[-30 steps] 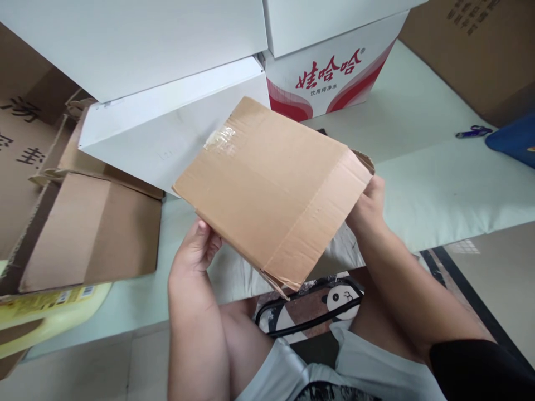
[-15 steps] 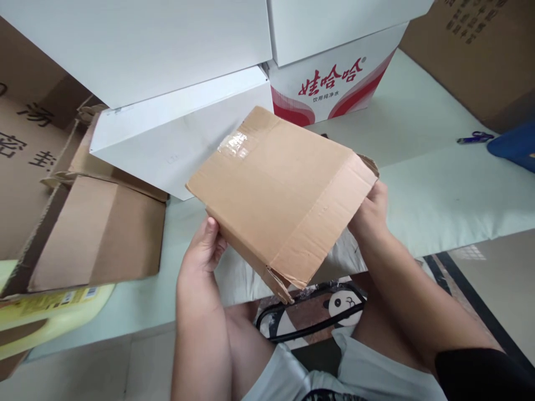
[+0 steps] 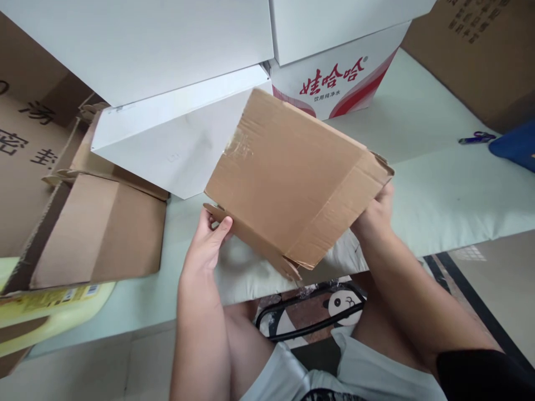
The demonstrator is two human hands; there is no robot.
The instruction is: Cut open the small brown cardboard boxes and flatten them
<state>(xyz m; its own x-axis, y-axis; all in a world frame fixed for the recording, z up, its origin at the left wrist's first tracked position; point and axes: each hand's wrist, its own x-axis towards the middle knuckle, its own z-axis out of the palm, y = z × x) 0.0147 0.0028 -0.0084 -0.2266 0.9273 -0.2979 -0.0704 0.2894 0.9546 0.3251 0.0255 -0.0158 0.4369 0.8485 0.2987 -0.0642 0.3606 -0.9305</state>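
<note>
A brown cardboard box (image 3: 288, 172) is held tilted in the air over the front of the table, its broad face turned up toward me. Clear tape shows at its upper left edge, and flaps stick out at the lower and right sides. My left hand (image 3: 211, 234) pinches the left side wall near the lower left corner, thumb on the outside. On the right, my right hand (image 3: 376, 214) grips the flap end from beneath; its fingertips are hidden behind the cardboard.
White cartons (image 3: 179, 133) and a red-and-white carton (image 3: 334, 86) stand behind. An opened cardboard box (image 3: 100, 234) and a yellow jug (image 3: 83, 303) are at left. Purple scissors (image 3: 476, 138) lie beside a blue object (image 3: 516, 145) at right, on the pale green tablecloth (image 3: 451, 195).
The cardboard box has tilted up further, its far edge rising, and shifted slightly right. A gap has opened between its left side flap and broad face. Both hands keep their hold.
</note>
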